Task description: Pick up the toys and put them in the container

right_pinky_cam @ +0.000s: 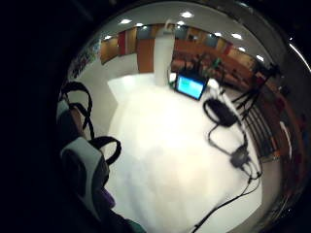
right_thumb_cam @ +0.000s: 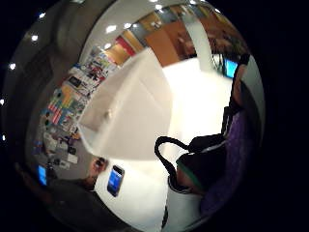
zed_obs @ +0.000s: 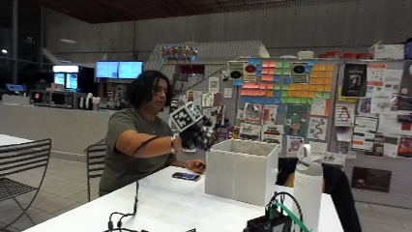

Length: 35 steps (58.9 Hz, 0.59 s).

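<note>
White table [zed_obs: 174,205], gloved right hand [zed_obs: 195,137] above container [zed_obs: 241,170]; grip apparently curled round purple toy [right_thumb_cam: 236,159]

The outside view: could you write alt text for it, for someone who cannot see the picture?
A person seated at a white table raises their black-gloved right hand in the air beside an open white box-shaped container. Their bare hand rests on the table near a phone. A white bottle stands beside the container, and the wall behind is covered in posters.

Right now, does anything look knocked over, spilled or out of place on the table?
Nothing stands out. The white square fabric container stands upright on the white table, with the dark phone lying flat beside it. No spill shows.
</note>
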Tool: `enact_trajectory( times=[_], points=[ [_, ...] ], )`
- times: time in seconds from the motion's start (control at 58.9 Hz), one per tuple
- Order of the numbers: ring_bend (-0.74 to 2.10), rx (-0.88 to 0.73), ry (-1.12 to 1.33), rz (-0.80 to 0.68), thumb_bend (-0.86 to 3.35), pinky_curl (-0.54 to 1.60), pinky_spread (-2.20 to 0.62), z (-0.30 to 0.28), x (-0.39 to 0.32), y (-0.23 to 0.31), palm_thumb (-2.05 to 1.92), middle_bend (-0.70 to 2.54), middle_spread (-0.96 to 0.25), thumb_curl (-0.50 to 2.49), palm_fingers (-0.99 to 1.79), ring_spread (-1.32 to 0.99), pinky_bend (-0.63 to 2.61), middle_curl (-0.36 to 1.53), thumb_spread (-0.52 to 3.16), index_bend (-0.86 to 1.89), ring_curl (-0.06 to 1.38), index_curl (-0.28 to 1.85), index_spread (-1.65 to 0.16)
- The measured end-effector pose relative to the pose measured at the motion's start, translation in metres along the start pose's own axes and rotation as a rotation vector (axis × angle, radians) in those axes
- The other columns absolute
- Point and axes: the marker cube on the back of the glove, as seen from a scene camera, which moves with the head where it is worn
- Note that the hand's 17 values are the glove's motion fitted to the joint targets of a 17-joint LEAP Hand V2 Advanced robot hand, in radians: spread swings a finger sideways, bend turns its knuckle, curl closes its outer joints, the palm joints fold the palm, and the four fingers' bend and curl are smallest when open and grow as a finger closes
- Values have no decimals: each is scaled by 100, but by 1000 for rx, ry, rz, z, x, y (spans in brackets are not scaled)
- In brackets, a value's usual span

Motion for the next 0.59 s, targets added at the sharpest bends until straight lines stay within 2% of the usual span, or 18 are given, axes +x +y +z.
enact_trajectory(
  times=[0.153, 0.204, 0.289, 0.475, 0.594],
  points=[
    [135, 139, -121, -190, 23, 54, -44, -71, -76, -90, 49, 110, -45, 109, 106, -48, 109, 112, 94, 71, 78, 120, -46],
    [135, 137, -207, -149, 24, 55, -45, -84, -102, -114, 48, 110, -45, 113, 105, -48, 109, 112, 93, 72, 78, 121, -46],
    [135, 122, -199, -129, 25, 56, -45, -85, -141, -150, 46, 110, -44, 120, 105, -48, 109, 113, 91, 72, 79, 123, -45],
    [133, 90, -277, -32, 25, 57, -45, -77, -208, -200, 42, 109, -43, 133, 99, -48, 108, 114, 88, 70, 81, 125, -44],
    [130, 33, -162, -59, 23, 57, -45, -54, -200, -206, 38, 105, -43, 138, 93, -48, 110, 113, 87, 64, 81, 126, -44]
  ],
)
